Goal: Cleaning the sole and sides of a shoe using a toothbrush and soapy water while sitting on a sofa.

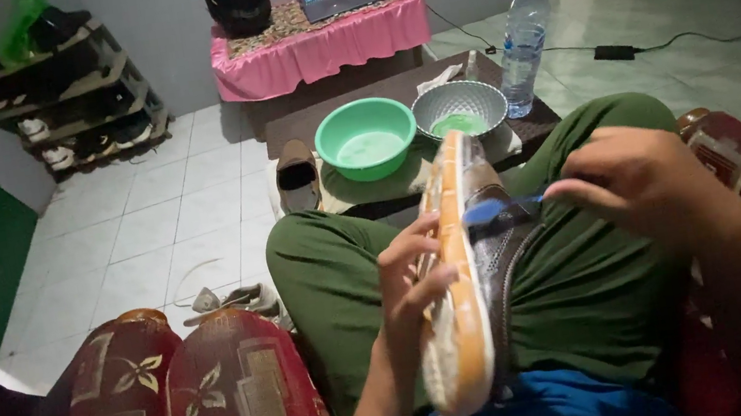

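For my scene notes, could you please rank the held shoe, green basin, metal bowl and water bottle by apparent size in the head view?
1. Held shoe, largest, though nearest the camera.
2. Green basin.
3. Metal bowl and water bottle: too alike to rank.

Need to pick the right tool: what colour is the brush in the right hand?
Blue: the brush in the right hand shows best in the head view, against the shoe.

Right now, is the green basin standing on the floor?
No, the green basin stands on the low dark table, beside the metal bowl.
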